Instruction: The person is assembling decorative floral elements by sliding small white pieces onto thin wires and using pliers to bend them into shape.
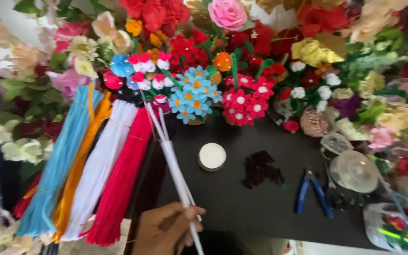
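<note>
My left hand (164,231) comes in at the bottom centre, closed around a few white pipe cleaners (173,163). They slant up and to the left, over the black table (242,203). Their tips end near a small bunch of blue pipe-cleaner flowers (192,94). To the left of the hand lie four long bundles of pipe cleaners: blue (60,160), orange (79,170), white (102,165) and red (123,179). My right hand is out of view.
On the table sit a round white disc (212,156), a pile of dark red pieces (260,169), blue-handled pliers (311,191) and clear plastic tubs (355,171). Red-and-white pipe-cleaner flowers (244,101) and many artificial flowers crowd the back and both sides.
</note>
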